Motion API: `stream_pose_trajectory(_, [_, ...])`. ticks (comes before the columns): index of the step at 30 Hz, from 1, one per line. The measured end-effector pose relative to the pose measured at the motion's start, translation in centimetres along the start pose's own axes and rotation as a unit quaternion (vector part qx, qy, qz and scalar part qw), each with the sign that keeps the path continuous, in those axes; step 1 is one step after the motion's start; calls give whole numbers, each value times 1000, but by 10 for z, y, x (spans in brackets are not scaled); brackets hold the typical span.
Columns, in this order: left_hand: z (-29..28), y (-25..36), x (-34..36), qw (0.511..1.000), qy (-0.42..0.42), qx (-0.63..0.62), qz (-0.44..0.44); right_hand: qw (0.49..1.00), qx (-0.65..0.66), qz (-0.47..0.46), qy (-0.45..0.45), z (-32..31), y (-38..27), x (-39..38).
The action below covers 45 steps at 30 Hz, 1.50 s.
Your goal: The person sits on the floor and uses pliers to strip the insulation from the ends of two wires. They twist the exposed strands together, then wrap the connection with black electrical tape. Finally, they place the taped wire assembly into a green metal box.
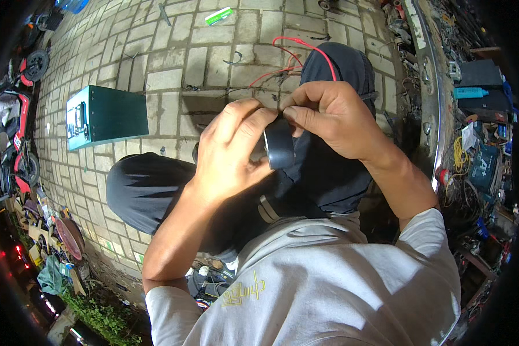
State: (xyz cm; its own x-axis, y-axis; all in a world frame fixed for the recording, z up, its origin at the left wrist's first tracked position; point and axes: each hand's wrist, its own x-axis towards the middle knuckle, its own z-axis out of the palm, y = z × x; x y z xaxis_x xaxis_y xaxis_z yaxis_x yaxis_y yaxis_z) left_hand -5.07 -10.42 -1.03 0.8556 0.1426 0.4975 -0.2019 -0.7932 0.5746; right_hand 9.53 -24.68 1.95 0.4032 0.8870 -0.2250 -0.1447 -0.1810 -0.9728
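Gripping a black roll (280, 149), the left hand (228, 144) has its fingers and thumb around the near side, between the two hands and above the lap. At the roll's upper edge, the right hand (337, 118) brings thumb and forefinger close together beside the left fingertips; whether they pinch anything I cannot tell. Just beyond the right hand, a red wire (321, 48) loops over the right knee. Below the grip are dark trousers (144, 184) and, nearer the body, a grey shirt (340, 282). Well left of the grip, a green box (118, 115) stands on the paving (167, 75); far ahead lies a green-and-white packet (218, 16). Far right, a blue tube (471, 92) lies above a yellow cord (460, 154).
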Motion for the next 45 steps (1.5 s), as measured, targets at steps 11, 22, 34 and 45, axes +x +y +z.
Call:
stream_pose_trajectory(11, [-8, 11, 15, 735, 0, -445, -511, 881, -345, -322, 34, 9, 6, -3])
stream_pose_trajectory(22, [1, 0, 14, 781, -26, -404, -476, 858, -340, -384, 34, 14, 10, 3])
stream_pose_trajectory(34, [-2, -2, -3, 999, -30, 23, -24, 998, -45, -38, 12, 2, 0, 4])
stream_pose_trajectory(45, [-12, 7, -2, 766, 21, -463, -445, 862, -380, -333, 43, 8, 5, 4])
